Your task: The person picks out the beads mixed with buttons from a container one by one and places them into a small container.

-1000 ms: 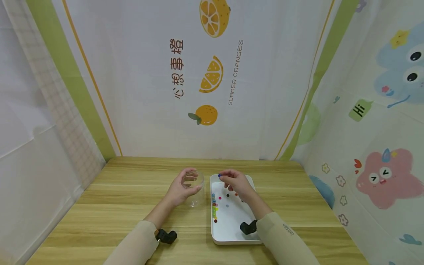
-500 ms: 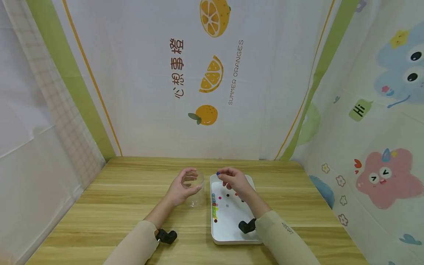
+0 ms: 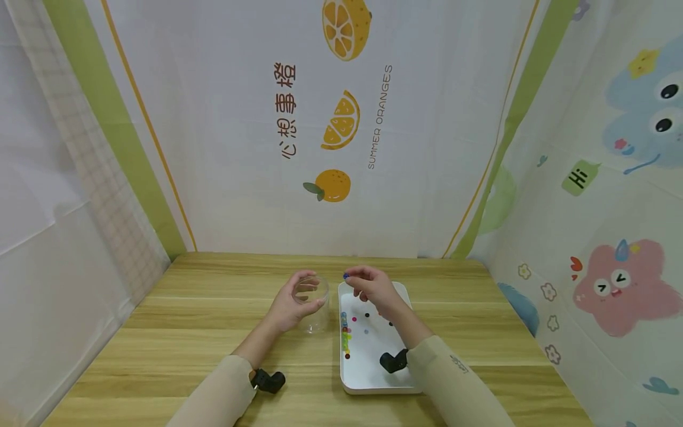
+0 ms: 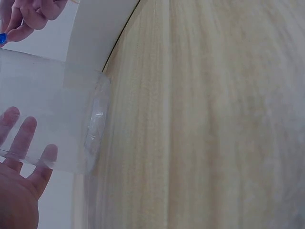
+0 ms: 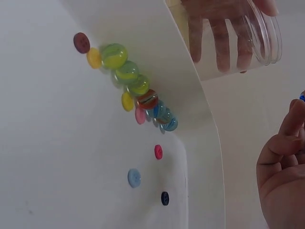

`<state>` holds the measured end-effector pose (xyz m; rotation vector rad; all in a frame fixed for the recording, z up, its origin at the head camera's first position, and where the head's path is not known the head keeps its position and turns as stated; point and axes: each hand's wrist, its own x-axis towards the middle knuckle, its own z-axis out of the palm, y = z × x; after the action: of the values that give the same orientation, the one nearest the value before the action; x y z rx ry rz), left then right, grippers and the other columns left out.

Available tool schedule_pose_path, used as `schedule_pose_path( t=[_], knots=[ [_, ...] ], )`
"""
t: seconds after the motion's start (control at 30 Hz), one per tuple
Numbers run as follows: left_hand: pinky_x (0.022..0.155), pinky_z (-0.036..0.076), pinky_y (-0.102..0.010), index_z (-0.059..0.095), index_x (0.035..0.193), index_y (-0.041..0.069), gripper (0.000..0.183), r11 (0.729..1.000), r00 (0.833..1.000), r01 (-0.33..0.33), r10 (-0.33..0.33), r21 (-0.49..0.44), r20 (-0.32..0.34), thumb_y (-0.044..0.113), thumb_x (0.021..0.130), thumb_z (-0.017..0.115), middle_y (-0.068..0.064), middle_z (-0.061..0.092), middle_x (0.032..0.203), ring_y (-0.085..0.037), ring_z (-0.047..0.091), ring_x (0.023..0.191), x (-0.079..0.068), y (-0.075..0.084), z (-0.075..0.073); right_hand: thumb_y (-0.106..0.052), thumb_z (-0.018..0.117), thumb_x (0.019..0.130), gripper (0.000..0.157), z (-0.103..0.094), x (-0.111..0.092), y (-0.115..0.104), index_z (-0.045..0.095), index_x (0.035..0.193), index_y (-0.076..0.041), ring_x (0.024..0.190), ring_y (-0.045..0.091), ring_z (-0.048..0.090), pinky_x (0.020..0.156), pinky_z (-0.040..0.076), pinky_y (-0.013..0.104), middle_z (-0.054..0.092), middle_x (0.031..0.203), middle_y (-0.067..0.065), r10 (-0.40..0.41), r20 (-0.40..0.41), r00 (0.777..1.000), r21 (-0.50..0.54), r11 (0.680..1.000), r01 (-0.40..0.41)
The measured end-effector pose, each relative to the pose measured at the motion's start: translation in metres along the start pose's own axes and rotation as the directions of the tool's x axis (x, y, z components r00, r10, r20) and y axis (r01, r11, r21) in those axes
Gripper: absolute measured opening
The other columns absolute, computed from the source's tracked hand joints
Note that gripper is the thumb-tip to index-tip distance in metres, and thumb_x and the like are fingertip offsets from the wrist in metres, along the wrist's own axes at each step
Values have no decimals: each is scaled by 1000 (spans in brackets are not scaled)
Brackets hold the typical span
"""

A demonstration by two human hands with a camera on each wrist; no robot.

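Note:
My left hand (image 3: pixel 286 305) holds a clear, open-topped plastic jar (image 3: pixel 315 324), thumb on one side and fingers around the other. The jar stands upright on the table, just left of a white tray (image 3: pixel 373 370). Between the thumb and fingertips of my right hand (image 3: pixel 377 292) is a small shiny blue piece (image 3: pixel 346 276), too small to tell whether marble or button. That hand is over the tray's far left corner, apart from the jar. In the right wrist view, glass marbles (image 5: pixel 127 72) line the tray's wall, with buttons (image 5: pixel 134 178) beside them and scattered on its floor.
The tray's raised rim (image 3: pixel 341 373) lies between its contents and the jar. A wooden table (image 3: pixel 213 308) spreads around both, with a printed curtain (image 3: pixel 240 207) behind it. A black wrist camera (image 3: pixel 393 360) on the right sleeve hangs over the tray.
My right hand has moved left and slightly away from me with the blue piece, closer to the jar. My left hand and the jar have stayed in place.

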<state>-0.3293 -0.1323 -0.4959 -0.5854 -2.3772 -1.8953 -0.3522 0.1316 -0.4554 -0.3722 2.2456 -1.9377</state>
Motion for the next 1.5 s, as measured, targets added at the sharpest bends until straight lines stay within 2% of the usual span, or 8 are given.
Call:
schedule_pose_path(
  t=[0.1, 0.27, 0.43, 0.6, 0.87, 1.2, 1.5],
  knots=[
    [117, 48, -69, 50, 153, 13, 67, 1000, 1000, -7, 7, 3, -3, 16, 96, 83, -28, 60, 150, -48, 59, 137, 0, 0, 1, -22, 76, 104, 31, 1, 1, -2, 74, 131, -7, 80, 16, 61, 67, 49, 24, 72, 109, 5, 0, 4, 1000, 7, 1000, -1],
    [116, 49, -69, 49, 153, 11, 67, 1000, 1000, -10, 10, 3, -10, 15, 96, 83, -28, 60, 149, -49, 60, 136, 0, 0, 2, -19, 75, 105, 31, 3, 1, -7, 72, 132, -4, 79, 15, 61, 65, 48, 22, 72, 109, 9, -4, 14, 1000, 20, 1000, 4],
    [117, 48, -68, 50, 153, 12, 65, 1000, 1000, -9, 9, -4, -11, 14, 96, 83, -27, 61, 149, -50, 59, 138, 0, -1, 3, -17, 73, 105, 28, 5, 1, -10, 73, 130, -5, 78, 14, 61, 65, 48, 22, 71, 104, 3, -20, 26, 999, 28, 999, 19],
    [116, 48, -70, 48, 155, 9, 67, 1000, 1000, -22, 22, -3, -3, 15, 97, 82, -26, 61, 149, -50, 58, 138, 0, -1, 1, -19, 73, 106, 29, 8, 3, -13, 72, 131, -5, 79, 14, 61, 66, 48, 24, 70, 102, 0, -39, 44, 998, 18, 999, 38],
    [116, 48, -69, 48, 155, 10, 68, 1000, 1000, -15, 15, -6, 1, 15, 97, 82, -29, 59, 151, -52, 58, 138, 0, 0, 0, -19, 73, 106, 28, 13, 5, -17, 73, 129, -5, 78, 16, 60, 65, 48, 23, 68, 104, 5, -70, 76, 995, 24, 997, 68],
    [118, 47, -69, 43, 159, 7, 73, 1000, 1000, 1, -1, -9, 26, 17, 98, 82, -30, 56, 154, -52, 55, 140, -1, 0, -1, -16, 73, 104, 25, 27, 8, -22, 74, 126, -3, 74, 12, 59, 62, 46, 24, 67, 93, -5, -93, 94, 991, 30, 995, 90],
    [118, 47, -69, 48, 156, 11, 69, 1000, 1000, 5, -5, -20, 8, 16, 97, 83, -30, 58, 152, -52, 56, 139, -2, 1, 0, -16, 74, 103, 27, 38, 9, -26, 72, 126, -3, 77, 14, 59, 61, 44, 23, 69, 101, -5, -103, 117, 988, 13, 995, 102]
  ],
)
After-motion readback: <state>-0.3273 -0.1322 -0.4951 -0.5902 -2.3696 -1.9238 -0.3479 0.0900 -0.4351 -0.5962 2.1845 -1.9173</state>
